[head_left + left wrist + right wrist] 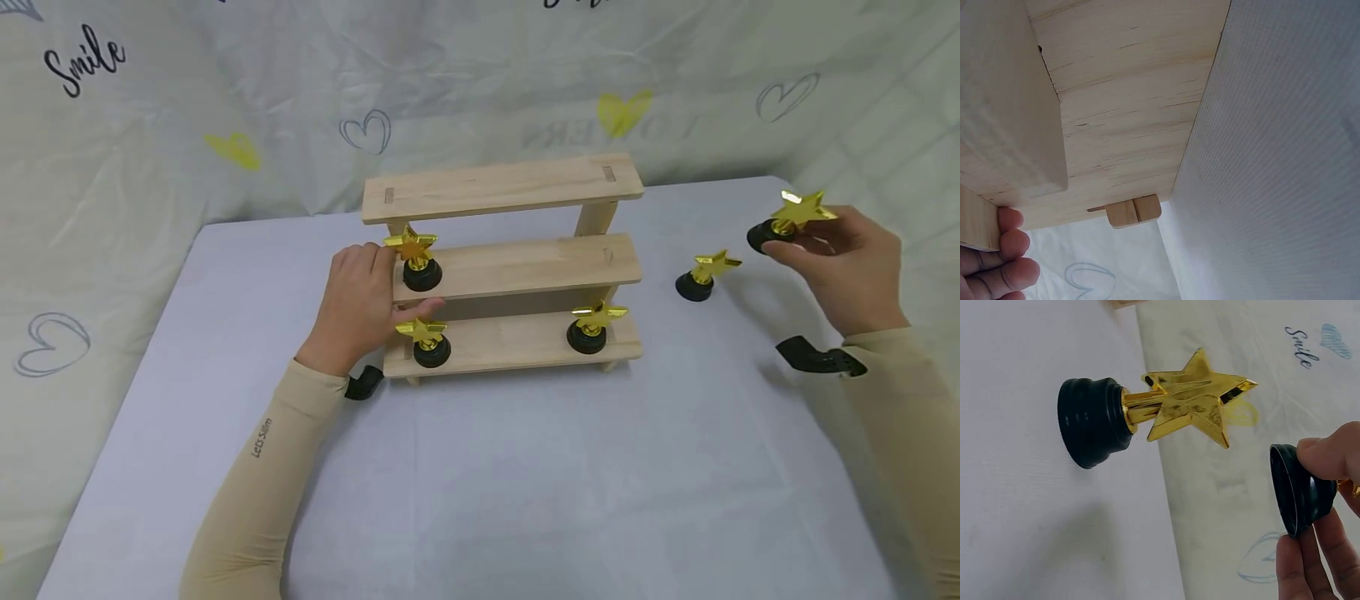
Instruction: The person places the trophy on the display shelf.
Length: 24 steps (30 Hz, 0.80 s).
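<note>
A three-step wooden shelf (517, 271) stands on the white table. At its left side my left hand (358, 304) grips the end of the middle step, fingers behind and thumb in front. Beside that hand, a gold star trophy (422, 273) with a black base stands on the middle step. Another trophy (432, 350) stands at the left of the bottom step, and one more trophy (587, 337) at its right. Above the table's right side, my right hand (855, 258) pinches a star trophy (1304, 494) by its black base, off the table. A standing trophy (1094, 422) is nearby.
White cloth covers the table (525, 483). Behind it hangs a pale curtain (480, 92) printed with hearts and words. The top step (502, 187) bears no trophy. Black wrist mounts (817, 357) stick out near both hands.
</note>
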Available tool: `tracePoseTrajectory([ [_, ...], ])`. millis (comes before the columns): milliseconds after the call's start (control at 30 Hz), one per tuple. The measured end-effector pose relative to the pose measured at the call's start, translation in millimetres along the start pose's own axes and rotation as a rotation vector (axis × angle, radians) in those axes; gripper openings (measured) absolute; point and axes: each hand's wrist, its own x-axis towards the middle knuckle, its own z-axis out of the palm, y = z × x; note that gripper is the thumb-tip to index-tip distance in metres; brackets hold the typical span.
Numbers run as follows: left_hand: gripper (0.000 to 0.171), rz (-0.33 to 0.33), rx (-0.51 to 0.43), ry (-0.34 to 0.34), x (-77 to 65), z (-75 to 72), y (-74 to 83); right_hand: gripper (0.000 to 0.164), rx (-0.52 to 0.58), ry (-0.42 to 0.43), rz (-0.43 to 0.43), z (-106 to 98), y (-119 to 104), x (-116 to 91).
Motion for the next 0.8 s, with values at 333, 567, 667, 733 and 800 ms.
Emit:
tracePoseTrajectory([
  [333,0.077,-0.011,0.001,-0.003,-0.7,-0.2,0.1,0.048,-0.008,-0.024,-0.041,1,-20,3],
  [567,0.077,-0.005,0.010,-0.001,-0.9,1.0,-0.5,0.048,0.006,-0.053,-0.082,5,-33,3],
  [667,0.078,-0.001,0.015,0.000,-1.4,1.9,-1.1,0.049,-0.017,-0.065,-0.100,8,-38,2],
  [733,0.079,0.000,0.014,0.002,-1.4,2.0,-1.1,0.049,0.026,-0.082,-0.113,11,-40,1],
  [800,0.079,0.002,0.013,0.008,-1.3,2.3,-1.2,0.050,0.080,-0.099,-0.123,14,-43,-1],
])
